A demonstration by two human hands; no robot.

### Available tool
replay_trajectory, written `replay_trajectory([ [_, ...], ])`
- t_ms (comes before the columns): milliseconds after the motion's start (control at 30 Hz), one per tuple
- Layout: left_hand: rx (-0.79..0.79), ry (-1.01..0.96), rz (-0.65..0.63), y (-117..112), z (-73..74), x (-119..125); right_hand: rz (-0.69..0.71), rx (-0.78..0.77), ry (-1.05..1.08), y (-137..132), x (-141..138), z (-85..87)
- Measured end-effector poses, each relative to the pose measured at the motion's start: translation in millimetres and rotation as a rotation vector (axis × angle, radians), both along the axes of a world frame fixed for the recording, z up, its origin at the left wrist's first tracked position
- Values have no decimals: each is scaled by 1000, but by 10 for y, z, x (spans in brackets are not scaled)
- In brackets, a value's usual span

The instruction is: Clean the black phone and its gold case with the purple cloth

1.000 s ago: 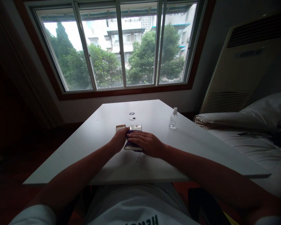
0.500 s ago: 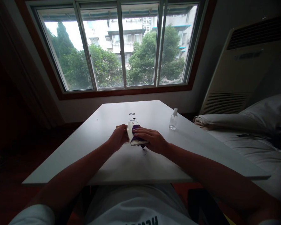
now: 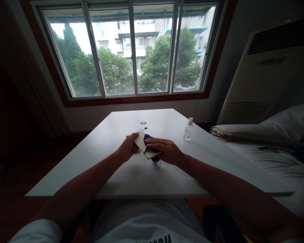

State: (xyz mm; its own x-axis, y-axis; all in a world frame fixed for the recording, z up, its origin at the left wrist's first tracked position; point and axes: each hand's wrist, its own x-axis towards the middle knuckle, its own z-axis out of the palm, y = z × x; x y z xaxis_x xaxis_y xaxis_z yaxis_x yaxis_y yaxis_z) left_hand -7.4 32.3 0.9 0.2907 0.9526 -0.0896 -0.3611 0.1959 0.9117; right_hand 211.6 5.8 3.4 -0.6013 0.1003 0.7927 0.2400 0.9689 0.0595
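Observation:
A flat, pale rectangular object [image 3: 140, 141], perhaps a phone or a small case, is held tilted above the middle of the table. My left hand [image 3: 128, 146] grips its left edge, thumb on top and fingers underneath. A purple cloth [image 3: 148, 137] lies over the right part of its face. My right hand [image 3: 168, 151] presses the cloth flat against it, fingers together and pointing left. Below the right hand a dark end of the cloth and a loose thread [image 3: 159, 164] hang down.
The white table [image 3: 111, 182] spreads around my hands. A clear spray bottle [image 3: 188, 130] stands upright at its right side. Two small round stickers [image 3: 144, 128] lie beyond my hands. A bed with pale bedding [image 3: 245, 148] is on the right, a window [image 3: 152, 67] ahead.
The pale object has turned slightly, and more of its light face shows near my left thumb. Both hands keep their hold, with the right still pressing the cloth.

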Motion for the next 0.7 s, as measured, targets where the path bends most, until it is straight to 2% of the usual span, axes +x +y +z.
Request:
replay_trajectory([
  [200, 44, 4, 204, 47, -1, 17, -130, -10, 15, 38, 6, -49],
  [433, 41, -83, 365, 67, -44, 29, -235, -75, 36, 50, -5, -91],
  [700, 56, -98, 324, 27, -44, 35, -244, -174, 54, 37, -7, -102],
])
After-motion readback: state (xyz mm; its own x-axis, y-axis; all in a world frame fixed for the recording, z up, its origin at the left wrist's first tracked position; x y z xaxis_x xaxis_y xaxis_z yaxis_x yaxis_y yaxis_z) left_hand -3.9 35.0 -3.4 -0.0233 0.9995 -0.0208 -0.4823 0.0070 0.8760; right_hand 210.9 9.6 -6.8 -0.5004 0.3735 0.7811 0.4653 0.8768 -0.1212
